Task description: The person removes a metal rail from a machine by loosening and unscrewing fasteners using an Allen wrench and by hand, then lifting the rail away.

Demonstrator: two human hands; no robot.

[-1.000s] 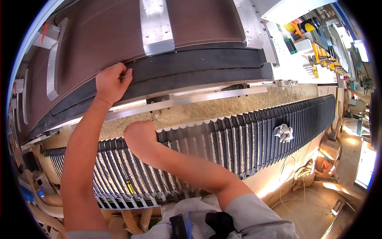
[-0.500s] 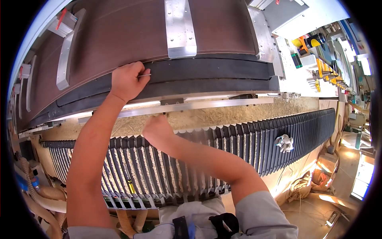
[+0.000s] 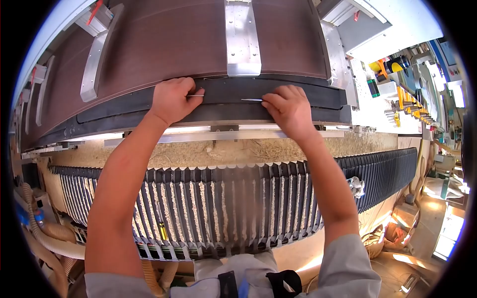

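My left hand [image 3: 175,101] is closed on a thin metal rod [image 3: 198,95], whose end sticks out to the right over the black strip [image 3: 226,92]. To the right, my right hand [image 3: 290,110] pinches a slim pointed metal tool [image 3: 252,100], its tip pointing left. A gap separates the rod from the tool. Both hands are at the black strip along the front edge of the brown panel [image 3: 174,44]. What lies inside my left fist is hidden.
Metal brackets [image 3: 242,44] cross the panel. Below runs a pleated black bellows [image 3: 238,198] with wood dust in its folds, a yellow marker [image 3: 163,231] and a crumpled grey glove [image 3: 356,186]. Hoses [image 3: 54,243] lie at lower left, yellow-handled tools [image 3: 408,102] at right.
My right hand has moved up and right from above the bellows to the black strip, and its pointed tool now shows. The view has shifted; my left hand still grips the rod.
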